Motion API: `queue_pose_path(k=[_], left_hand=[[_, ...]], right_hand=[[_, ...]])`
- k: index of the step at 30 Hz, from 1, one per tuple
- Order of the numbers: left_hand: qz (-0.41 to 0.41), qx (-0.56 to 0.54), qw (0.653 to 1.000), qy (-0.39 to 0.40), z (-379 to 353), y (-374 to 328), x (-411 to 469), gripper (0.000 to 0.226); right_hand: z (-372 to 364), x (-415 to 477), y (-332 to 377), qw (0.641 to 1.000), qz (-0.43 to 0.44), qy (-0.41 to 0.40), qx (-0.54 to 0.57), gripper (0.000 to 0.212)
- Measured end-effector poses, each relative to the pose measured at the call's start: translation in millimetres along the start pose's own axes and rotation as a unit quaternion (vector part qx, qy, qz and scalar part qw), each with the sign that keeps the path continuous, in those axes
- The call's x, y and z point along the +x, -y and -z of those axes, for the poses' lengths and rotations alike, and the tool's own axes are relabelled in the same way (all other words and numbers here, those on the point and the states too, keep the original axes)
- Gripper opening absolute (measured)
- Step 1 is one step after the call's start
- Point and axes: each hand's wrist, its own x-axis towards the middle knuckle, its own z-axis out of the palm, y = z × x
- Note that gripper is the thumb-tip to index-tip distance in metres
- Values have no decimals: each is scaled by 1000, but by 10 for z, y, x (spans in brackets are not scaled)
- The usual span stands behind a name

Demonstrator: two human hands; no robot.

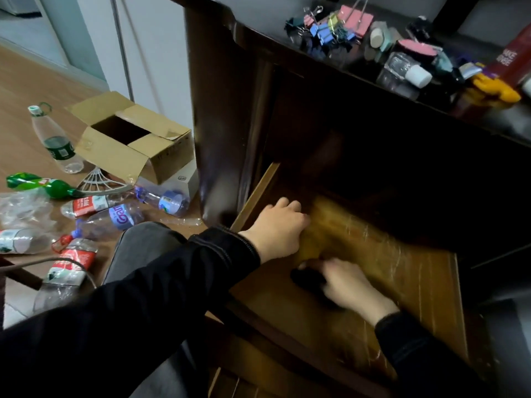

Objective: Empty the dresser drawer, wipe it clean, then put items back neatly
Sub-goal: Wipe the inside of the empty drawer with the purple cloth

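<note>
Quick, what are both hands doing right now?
Left hand: fingers curled in the brown wooden drawer, grip cannot be told.
Right hand: grips a blurry black object.

In the open drawer [416, 282], the left hand [277, 228] lay by its left wall while the blurred right hand [346, 285] held a dark object [307, 280].

A wood-look floor [23, 90] runs back to pale wall panels [155, 53]. An open cardboard box [161, 156] sits just beside the dark dresser [218, 110], with plastic bottles [57, 139] scattered nearby. The light is dim.
</note>
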Motion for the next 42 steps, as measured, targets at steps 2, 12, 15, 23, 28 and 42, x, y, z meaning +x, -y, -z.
queue_pose_path(k=[2,12,15,23,28,42], left_hand=[[30,-19,992,123,-79,-81,103,37],[90,-111,976,163,-445,231,267,46],[80,-70,974,201,-514,212,332,48],[75,-39,976,202,-557,182,362,45],[76,-18,975,207,-565,142,353,42],[70,-19,977,199,-584,82,326,39]], right_hand=[[79,138,-68,999,-45,-5,0,52],[-16,-136,-1,995,90,36,18,51],[0,-149,-74,993,94,44,51,54],[17,-161,119,991,131,-6,38,30],[-60,-202,269,969,225,84,62,20],[-89,-322,168,971,213,85,59,31]])
